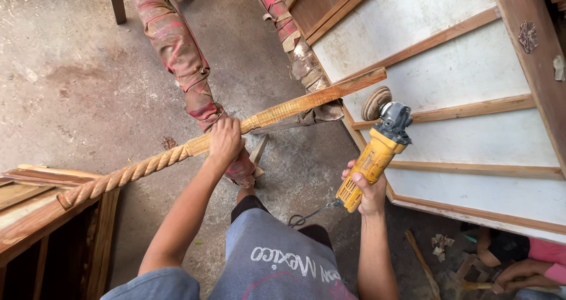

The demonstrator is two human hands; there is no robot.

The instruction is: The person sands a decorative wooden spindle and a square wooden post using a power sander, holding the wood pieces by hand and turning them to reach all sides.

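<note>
My left hand grips a long wooden post near its middle. The post has a rope-twist carving on its lower left half and a square section toward the upper right end. It runs diagonally, its left end resting on a wooden frame. My right hand holds a yellow angle grinder by its body. The grinder's sanding disc sits just below the post's square end, apart from it.
Two paint-stained trestle legs stand on the concrete floor under the post. A large white panel with wooden battens lies at the right. Another person's arm in a pink sleeve shows at the bottom right. The grinder's cable hangs by my knee.
</note>
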